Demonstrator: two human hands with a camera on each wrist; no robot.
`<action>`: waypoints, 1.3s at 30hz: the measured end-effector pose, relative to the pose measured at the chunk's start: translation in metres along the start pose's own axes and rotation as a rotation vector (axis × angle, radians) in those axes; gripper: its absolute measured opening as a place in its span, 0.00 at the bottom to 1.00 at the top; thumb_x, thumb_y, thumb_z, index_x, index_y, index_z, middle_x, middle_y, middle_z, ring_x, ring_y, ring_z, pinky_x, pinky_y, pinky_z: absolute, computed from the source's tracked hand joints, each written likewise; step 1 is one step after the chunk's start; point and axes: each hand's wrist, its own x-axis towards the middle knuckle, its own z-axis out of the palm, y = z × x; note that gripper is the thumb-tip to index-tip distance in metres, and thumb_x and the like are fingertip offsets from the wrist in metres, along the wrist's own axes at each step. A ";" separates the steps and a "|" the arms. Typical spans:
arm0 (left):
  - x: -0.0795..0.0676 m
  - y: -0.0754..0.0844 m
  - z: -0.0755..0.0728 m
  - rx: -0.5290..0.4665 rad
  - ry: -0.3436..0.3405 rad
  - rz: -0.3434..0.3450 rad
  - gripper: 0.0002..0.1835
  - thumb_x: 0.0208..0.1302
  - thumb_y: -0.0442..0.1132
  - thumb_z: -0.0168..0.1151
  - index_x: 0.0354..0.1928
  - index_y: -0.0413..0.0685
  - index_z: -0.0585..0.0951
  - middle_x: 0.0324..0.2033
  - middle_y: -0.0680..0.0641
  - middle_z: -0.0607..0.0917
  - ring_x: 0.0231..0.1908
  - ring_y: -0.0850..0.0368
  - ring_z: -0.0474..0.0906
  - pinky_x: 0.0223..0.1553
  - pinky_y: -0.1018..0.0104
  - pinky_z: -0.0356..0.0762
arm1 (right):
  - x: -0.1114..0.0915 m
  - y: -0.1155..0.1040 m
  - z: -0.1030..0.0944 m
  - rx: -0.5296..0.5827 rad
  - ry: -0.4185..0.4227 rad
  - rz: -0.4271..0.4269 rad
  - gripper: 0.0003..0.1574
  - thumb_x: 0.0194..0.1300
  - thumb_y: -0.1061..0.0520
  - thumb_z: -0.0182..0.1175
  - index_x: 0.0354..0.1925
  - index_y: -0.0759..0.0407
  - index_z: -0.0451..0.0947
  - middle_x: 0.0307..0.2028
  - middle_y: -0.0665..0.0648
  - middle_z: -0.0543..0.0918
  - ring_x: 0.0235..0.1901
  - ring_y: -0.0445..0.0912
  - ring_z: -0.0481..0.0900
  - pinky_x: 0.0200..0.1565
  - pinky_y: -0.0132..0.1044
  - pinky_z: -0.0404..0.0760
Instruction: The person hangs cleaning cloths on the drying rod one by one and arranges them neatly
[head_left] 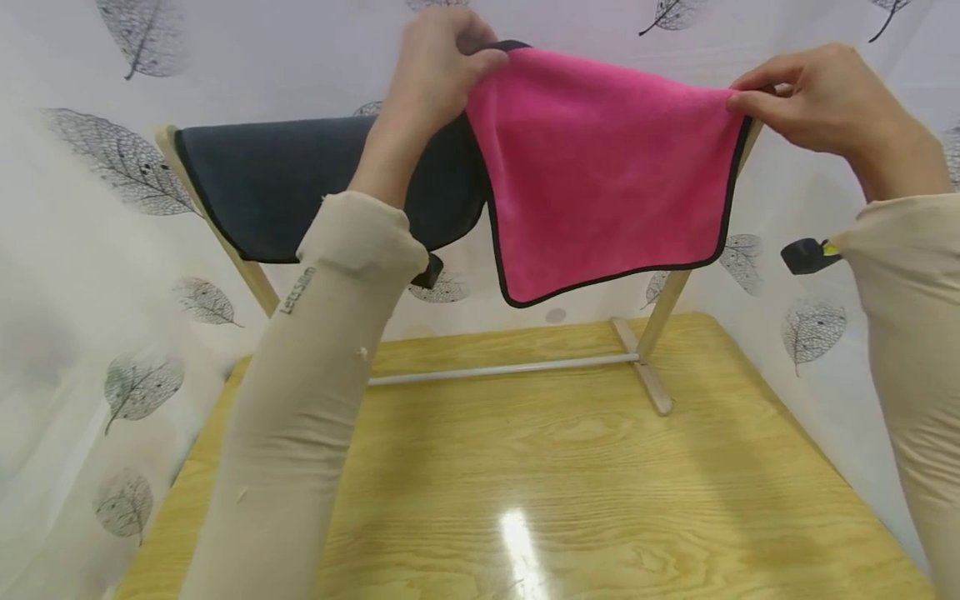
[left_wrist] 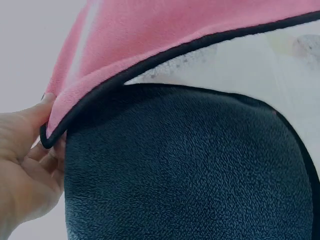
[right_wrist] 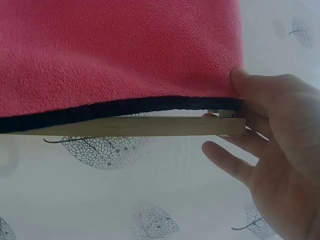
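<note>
A pink towel (head_left: 607, 183) with black edging hangs at the right part of a wooden rack (head_left: 663, 317). Its upper left end is pinched by my left hand (head_left: 442, 71), thumb in front. At the upper right edge my right hand (head_left: 836, 100) pinches the cloth beside the top of the rack's post, which shows below the towel in the right wrist view (right_wrist: 125, 126). To the left a dark blue-grey towel (head_left: 270, 183) hangs on the rack, partly behind my left forearm. The pink towel overlaps its edge. The rack's top rail is hidden under the cloths.
The rack stands at the far end of a wood-grain table (head_left: 562, 467). A white lower bar (head_left: 510, 367) runs to the right wooden foot (head_left: 647, 375). Leaf-patterned white curtains (head_left: 67, 333) surround the table. A black wrist-worn piece (head_left: 806, 256) juts out by my right sleeve.
</note>
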 end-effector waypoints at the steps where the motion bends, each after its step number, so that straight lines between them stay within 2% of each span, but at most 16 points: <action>1: 0.001 0.000 0.000 0.006 0.000 -0.004 0.18 0.76 0.48 0.61 0.62 0.51 0.82 0.57 0.47 0.84 0.48 0.60 0.76 0.53 0.73 0.76 | 0.000 -0.001 0.000 -0.026 0.002 -0.008 0.27 0.77 0.48 0.58 0.61 0.66 0.80 0.32 0.30 0.74 0.40 0.36 0.66 0.43 0.30 0.62; 4: 0.001 -0.001 0.000 0.009 -0.009 -0.012 0.18 0.77 0.48 0.60 0.63 0.54 0.80 0.58 0.46 0.84 0.49 0.58 0.79 0.54 0.73 0.77 | 0.000 -0.004 0.000 -0.093 0.008 -0.034 0.25 0.78 0.51 0.58 0.61 0.67 0.81 0.42 0.49 0.85 0.38 0.34 0.65 0.41 0.31 0.62; 7: 0.000 -0.002 0.001 -0.006 -0.010 -0.014 0.17 0.78 0.46 0.58 0.64 0.54 0.79 0.59 0.46 0.83 0.51 0.56 0.80 0.56 0.73 0.76 | -0.001 -0.006 0.000 -0.129 0.007 -0.048 0.24 0.78 0.52 0.57 0.61 0.68 0.80 0.53 0.72 0.82 0.39 0.35 0.64 0.43 0.32 0.63; 8: 0.000 -0.003 0.001 -0.019 -0.009 -0.014 0.17 0.79 0.45 0.57 0.64 0.53 0.79 0.59 0.45 0.83 0.52 0.56 0.80 0.57 0.73 0.76 | -0.001 -0.007 0.000 -0.128 0.007 -0.052 0.24 0.78 0.52 0.57 0.61 0.69 0.80 0.53 0.73 0.82 0.39 0.35 0.64 0.43 0.32 0.63; 9: -0.001 -0.004 0.002 -0.029 -0.008 -0.014 0.16 0.79 0.44 0.56 0.63 0.53 0.79 0.59 0.45 0.83 0.52 0.56 0.80 0.56 0.72 0.76 | -0.002 -0.007 0.001 -0.125 0.006 -0.051 0.24 0.78 0.52 0.57 0.61 0.69 0.80 0.53 0.73 0.82 0.39 0.36 0.64 0.43 0.32 0.63; 12: -0.002 -0.007 0.003 -0.014 -0.019 0.003 0.15 0.80 0.41 0.53 0.62 0.52 0.79 0.59 0.45 0.83 0.51 0.56 0.79 0.55 0.73 0.77 | -0.002 -0.006 0.001 -0.098 0.009 -0.045 0.25 0.77 0.51 0.58 0.60 0.68 0.81 0.40 0.51 0.87 0.37 0.37 0.65 0.40 0.32 0.63; 14: -0.002 -0.010 0.003 0.021 -0.046 0.034 0.16 0.81 0.40 0.51 0.62 0.52 0.82 0.59 0.46 0.83 0.50 0.58 0.78 0.53 0.74 0.76 | -0.003 -0.006 0.001 -0.075 0.007 -0.033 0.25 0.77 0.50 0.59 0.60 0.67 0.81 0.31 0.34 0.81 0.37 0.37 0.66 0.38 0.32 0.63; 16: -0.002 -0.013 0.003 0.061 -0.089 0.074 0.18 0.82 0.39 0.48 0.63 0.52 0.83 0.60 0.47 0.83 0.48 0.59 0.77 0.49 0.75 0.74 | -0.004 -0.005 0.001 -0.054 0.007 -0.015 0.25 0.77 0.49 0.59 0.60 0.67 0.81 0.27 0.23 0.69 0.37 0.39 0.66 0.37 0.33 0.63; 19: -0.003 -0.016 0.000 0.064 -0.169 0.121 0.22 0.79 0.37 0.45 0.64 0.53 0.83 0.59 0.48 0.83 0.39 0.59 0.74 0.39 0.73 0.71 | -0.005 -0.006 0.002 -0.041 0.006 -0.001 0.26 0.77 0.49 0.59 0.61 0.67 0.80 0.27 0.24 0.68 0.38 0.41 0.66 0.38 0.34 0.63; 22: -0.006 -0.018 -0.006 0.017 -0.260 0.142 0.26 0.74 0.34 0.45 0.69 0.54 0.79 0.60 0.48 0.81 0.38 0.58 0.72 0.36 0.70 0.69 | -0.004 -0.007 0.002 -0.030 0.005 0.004 0.26 0.77 0.50 0.58 0.62 0.67 0.80 0.28 0.26 0.68 0.40 0.44 0.66 0.38 0.34 0.63; 25: -0.008 -0.019 -0.012 0.020 -0.314 0.177 0.30 0.71 0.32 0.46 0.74 0.54 0.73 0.65 0.50 0.77 0.47 0.59 0.72 0.41 0.69 0.69 | -0.004 -0.008 0.003 -0.021 0.004 0.008 0.26 0.78 0.50 0.58 0.62 0.67 0.80 0.28 0.27 0.69 0.40 0.46 0.66 0.38 0.34 0.63; 27: -0.009 -0.019 -0.014 0.034 -0.327 0.193 0.33 0.71 0.30 0.45 0.77 0.54 0.67 0.71 0.51 0.72 0.57 0.59 0.69 0.47 0.71 0.68 | -0.004 -0.009 0.003 -0.022 0.005 0.009 0.26 0.78 0.50 0.57 0.63 0.67 0.79 0.31 0.36 0.77 0.40 0.46 0.66 0.39 0.34 0.62; 29: -0.009 -0.019 -0.015 0.041 -0.311 0.199 0.35 0.72 0.28 0.44 0.80 0.56 0.62 0.73 0.51 0.69 0.61 0.59 0.68 0.50 0.72 0.69 | -0.004 -0.009 0.004 -0.027 0.006 0.008 0.27 0.78 0.50 0.57 0.63 0.68 0.79 0.38 0.51 0.84 0.40 0.45 0.66 0.40 0.33 0.62; 32: -0.010 -0.019 -0.014 0.002 -0.268 0.162 0.38 0.75 0.28 0.50 0.82 0.58 0.56 0.73 0.49 0.69 0.63 0.58 0.72 0.58 0.75 0.70 | -0.004 -0.010 0.005 -0.031 0.008 0.006 0.27 0.79 0.50 0.55 0.63 0.68 0.78 0.51 0.73 0.81 0.40 0.45 0.65 0.42 0.32 0.62; 36: -0.012 -0.019 -0.012 -0.004 -0.189 0.096 0.33 0.76 0.35 0.57 0.79 0.54 0.62 0.65 0.46 0.78 0.57 0.58 0.78 0.59 0.73 0.74 | -0.004 -0.008 0.006 -0.021 0.013 0.005 0.27 0.79 0.50 0.56 0.64 0.68 0.78 0.48 0.68 0.82 0.41 0.45 0.65 0.42 0.32 0.62; 39: -0.014 -0.021 -0.010 0.027 -0.139 0.073 0.25 0.77 0.40 0.59 0.72 0.50 0.68 0.60 0.46 0.82 0.52 0.57 0.79 0.57 0.74 0.75 | -0.004 -0.008 0.006 -0.010 0.018 0.003 0.27 0.78 0.49 0.56 0.63 0.67 0.79 0.39 0.50 0.82 0.40 0.44 0.66 0.42 0.33 0.62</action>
